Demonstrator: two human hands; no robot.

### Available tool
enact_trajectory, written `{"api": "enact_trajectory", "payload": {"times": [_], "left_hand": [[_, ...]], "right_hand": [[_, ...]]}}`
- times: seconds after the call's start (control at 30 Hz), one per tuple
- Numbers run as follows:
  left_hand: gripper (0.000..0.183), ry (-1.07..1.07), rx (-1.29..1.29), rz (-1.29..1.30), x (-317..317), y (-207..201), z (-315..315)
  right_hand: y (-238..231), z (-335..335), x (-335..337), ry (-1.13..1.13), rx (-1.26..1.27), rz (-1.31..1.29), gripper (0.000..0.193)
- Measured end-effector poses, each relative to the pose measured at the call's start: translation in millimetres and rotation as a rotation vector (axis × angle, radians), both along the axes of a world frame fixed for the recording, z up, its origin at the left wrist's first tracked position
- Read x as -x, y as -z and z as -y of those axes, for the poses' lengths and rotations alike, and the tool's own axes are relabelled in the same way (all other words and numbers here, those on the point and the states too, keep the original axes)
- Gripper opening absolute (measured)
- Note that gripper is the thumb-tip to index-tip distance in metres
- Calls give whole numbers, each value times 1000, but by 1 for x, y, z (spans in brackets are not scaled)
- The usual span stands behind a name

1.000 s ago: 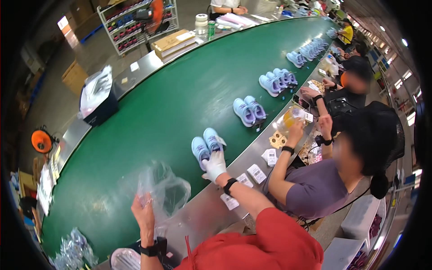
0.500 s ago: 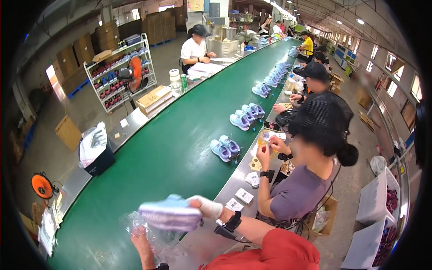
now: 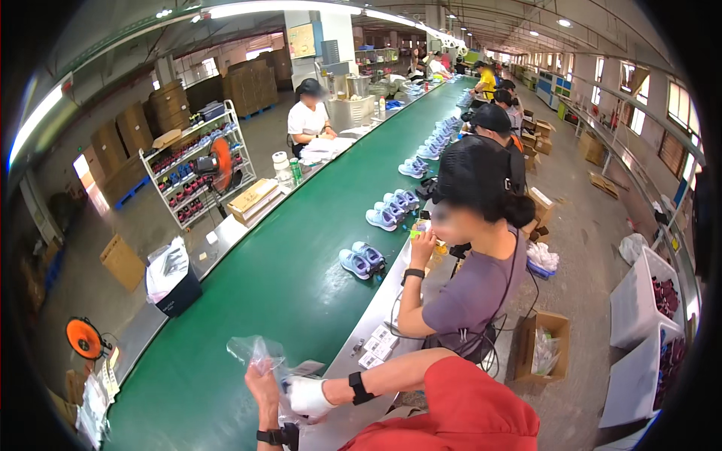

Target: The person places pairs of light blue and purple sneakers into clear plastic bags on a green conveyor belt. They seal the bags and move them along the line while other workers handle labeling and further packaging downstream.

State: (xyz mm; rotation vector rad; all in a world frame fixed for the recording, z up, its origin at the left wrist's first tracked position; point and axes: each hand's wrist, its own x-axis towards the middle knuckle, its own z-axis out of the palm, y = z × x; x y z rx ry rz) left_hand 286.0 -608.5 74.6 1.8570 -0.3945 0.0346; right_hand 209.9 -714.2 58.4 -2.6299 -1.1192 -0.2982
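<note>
Over the near end of the green conveyor belt (image 3: 226, 301), my left hand (image 3: 262, 387) is closed on a clear plastic bag (image 3: 256, 349). My right hand (image 3: 310, 396), in a white glove, is close beside it at the bag. Its fingers look curled but are mostly hidden, and what they hold does not show clearly. A pair of light blue and lilac sneakers (image 3: 362, 261) stands on the belt farther ahead, with more sneakers (image 3: 392, 209) in a line beyond.
Small white printed cards (image 3: 380, 344) lie on the metal ledge at the right. A co-worker in a purple shirt (image 3: 481, 286) sits close beside my right arm. Across the belt are a dark bin (image 3: 177, 289) with plastic bags and an orange fan (image 3: 84, 337).
My right hand has come down and toward me to the bag beside my left hand. The sneaker it held up is no longer clearly visible. The view has shifted a little.
</note>
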Motion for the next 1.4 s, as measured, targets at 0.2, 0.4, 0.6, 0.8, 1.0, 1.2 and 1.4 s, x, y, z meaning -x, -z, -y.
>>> {"api": "enact_trajectory", "payload": {"times": [0.2, 0.4, 0.6, 0.8, 1.0, 1.2, 1.4], "left_hand": [[17, 606, -370, 190, 65, -24, 20], [16, 521, -304, -32, 57, -57, -24], [13, 379, -357, 105, 102, 22, -24], [18, 121, -320, -8, 51, -28, -58], [21, -138, 215, -357, 21, -11, -98], [31, -278, 460, -406, 2, 77, -148], [35, -104, 497, -554, 10, 55, -76]], "right_hand": [[23, 7, 20, -141, 126, -338, 29], [21, 0, 44, 94, 97, -378, 38], [39, -10, -1, 159, -141, -489, 33], [76, -77, -96, 147, -330, -523, 29], [185, -124, -135, 129, -422, -149, 26], [77, -62, -30, 304, -912, -1375, 55], [41, -26, -23, 205, -1136, -1046, 35]]}}
